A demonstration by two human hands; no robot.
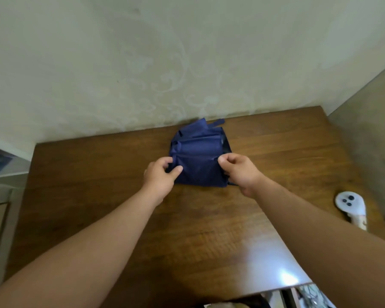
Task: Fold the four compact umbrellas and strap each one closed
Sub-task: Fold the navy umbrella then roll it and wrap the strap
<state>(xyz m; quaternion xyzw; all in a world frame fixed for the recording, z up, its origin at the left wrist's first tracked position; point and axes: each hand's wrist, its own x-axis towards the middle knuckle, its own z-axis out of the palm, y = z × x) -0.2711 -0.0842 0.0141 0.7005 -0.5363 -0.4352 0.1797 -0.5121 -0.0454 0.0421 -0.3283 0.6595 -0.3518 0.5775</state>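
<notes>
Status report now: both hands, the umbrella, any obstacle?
Left hand and right hand pinch navy umbrella fabric. Canopy flat on wooden table, not strapped. White controller far right, no obstruction.

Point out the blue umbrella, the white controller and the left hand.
blue umbrella point(198, 152): head view, on its folded canopy fabric.
white controller point(348, 200): head view, on its round button face.
left hand point(161, 174): head view, back of hand.

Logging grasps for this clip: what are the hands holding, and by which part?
Both hold the blue umbrella by its canopy fabric: the left hand pinches the near left edge, the right hand the near right edge.
</notes>
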